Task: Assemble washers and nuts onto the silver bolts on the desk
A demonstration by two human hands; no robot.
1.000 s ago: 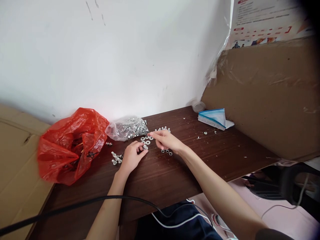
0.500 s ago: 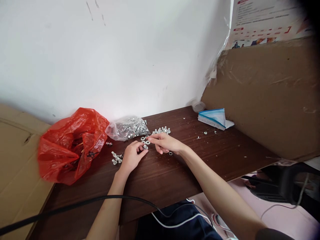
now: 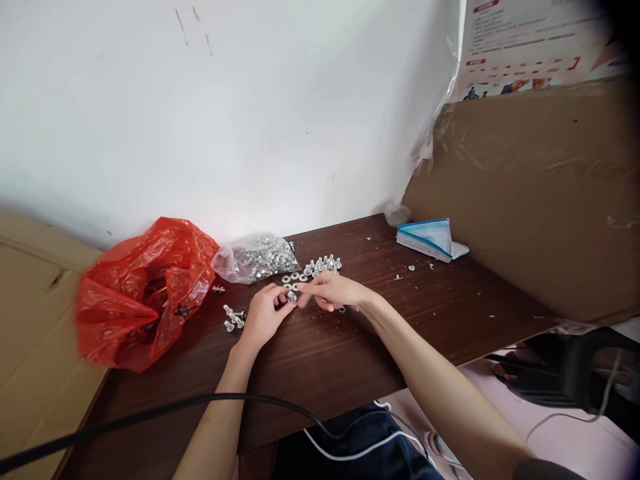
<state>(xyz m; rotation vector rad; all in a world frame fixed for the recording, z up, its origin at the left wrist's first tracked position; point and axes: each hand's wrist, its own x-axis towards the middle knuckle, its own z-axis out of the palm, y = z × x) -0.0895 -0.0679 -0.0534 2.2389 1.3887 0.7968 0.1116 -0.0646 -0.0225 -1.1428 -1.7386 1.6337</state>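
On the dark brown table, my left hand (image 3: 265, 312) pinches a small silver bolt (image 3: 291, 296) upright between thumb and fingers, its threaded end up. My right hand (image 3: 333, 291) is just right of it, index finger stretched towards the bolt's top and the other fingers loosely curled. The right fingertips are slightly blurred, so contact with the bolt is unclear. Several flat washers (image 3: 295, 276) lie just beyond the bolt. A group of silver bolts (image 3: 320, 265) stands upright behind my right hand. A nut (image 3: 342, 309) is partly visible below the right palm.
Loose bolts (image 3: 234, 319) lie left of my left hand. A clear bag of hardware (image 3: 265, 259) and a red plastic bag (image 3: 140, 293) are at the back left. A blue-white packet (image 3: 425, 240) rests at right, near cardboard (image 3: 525, 200). A black cable (image 3: 150, 410) crosses the foreground.
My right index finger has moved down from over the washers towards the bolt, uncovering more washers. The left hand keeps its pinch on the bolt in the same place.
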